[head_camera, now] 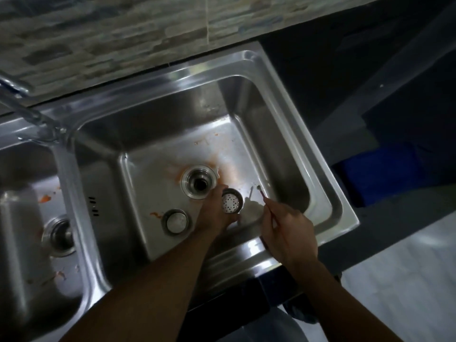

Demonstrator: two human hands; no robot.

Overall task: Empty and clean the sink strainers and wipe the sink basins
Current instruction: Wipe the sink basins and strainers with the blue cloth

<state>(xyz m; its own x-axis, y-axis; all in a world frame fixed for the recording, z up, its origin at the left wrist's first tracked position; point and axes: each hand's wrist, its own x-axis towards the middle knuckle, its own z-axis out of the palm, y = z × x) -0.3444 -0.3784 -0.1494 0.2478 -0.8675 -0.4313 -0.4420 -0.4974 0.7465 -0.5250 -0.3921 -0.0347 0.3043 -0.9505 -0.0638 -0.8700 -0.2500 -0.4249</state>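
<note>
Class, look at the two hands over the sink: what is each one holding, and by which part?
The left hand grips the strainer basket by its side wall. The right hand pinches a thin brush by its handle.

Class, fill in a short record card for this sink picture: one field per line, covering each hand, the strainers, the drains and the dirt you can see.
left hand: holds a perforated strainer, its holes facing the camera
right hand: holds a thin brush, its tip over the basin floor
second strainer: resting on the floor of the right basin
right drain: open, no strainer in it
left drain: partly in view; strainer cannot be told
dirt: orange stains around the right drain, orange bits in the left basin
</note>
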